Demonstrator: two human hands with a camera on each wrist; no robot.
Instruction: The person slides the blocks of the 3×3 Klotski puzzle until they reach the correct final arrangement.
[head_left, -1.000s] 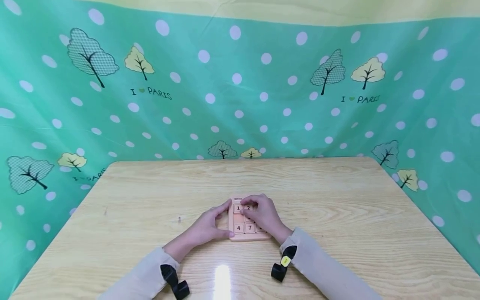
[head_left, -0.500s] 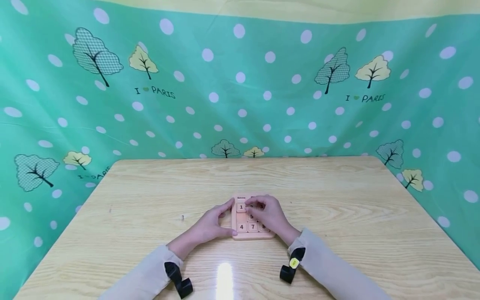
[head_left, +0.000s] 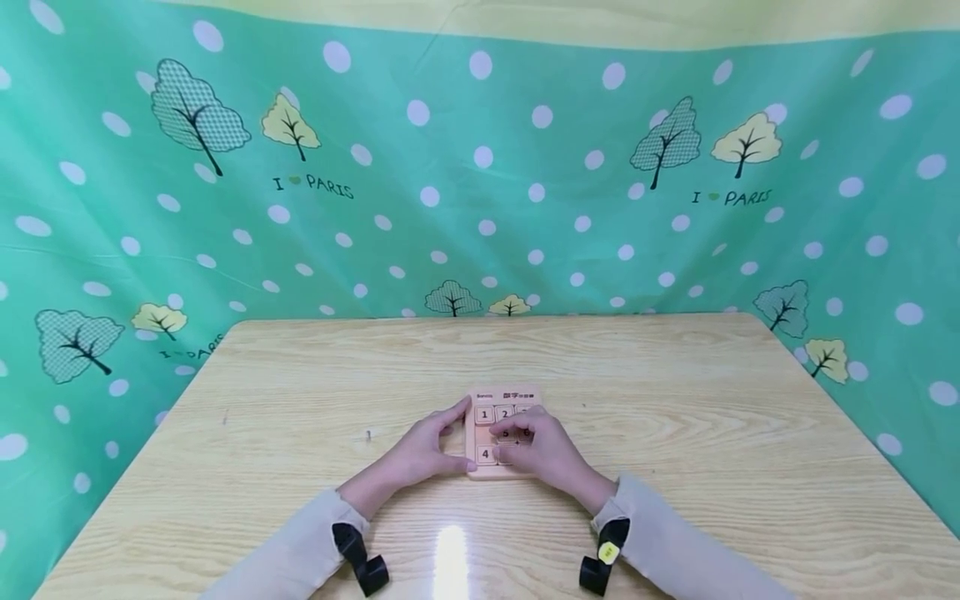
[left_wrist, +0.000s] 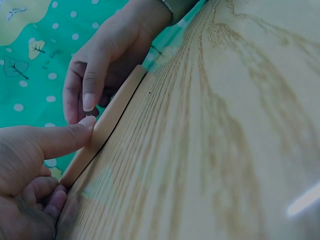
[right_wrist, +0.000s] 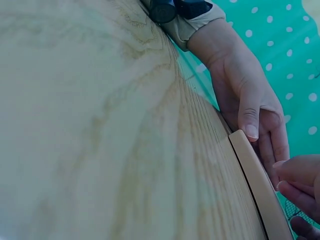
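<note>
A pink number sliding puzzle point(head_left: 495, 475) lies flat on the table in the head view. Its top row reads 1, 2 and part of a 3. A bare slot sits left of the 5, above the 4 tile point(head_left: 484, 454). My left hand point(head_left: 420, 450) grips the puzzle's left side, index finger at the upper corner and thumb at the lower one. Over the right and lower tiles, my right hand point(head_left: 551, 457) has thumb and index finger apart, fingertips by the slot and the 4; it hides most of the bottom row. From the left wrist, the puzzle's side edge point(left_wrist: 112, 110) shows.
The wood-grain table point(head_left: 300, 367) surrounds the puzzle, with a bright light reflection near its front. A green dotted cloth point(head_left: 480, 183) hangs behind and at both sides. Black wrist cameras point(head_left: 362, 560) are strapped over both pale sleeves.
My right hand has moved down from the top row to the lower tiles, uncovering the 2 and the printed heading. My left hand keeps its hold. The head view has shifted slightly.
</note>
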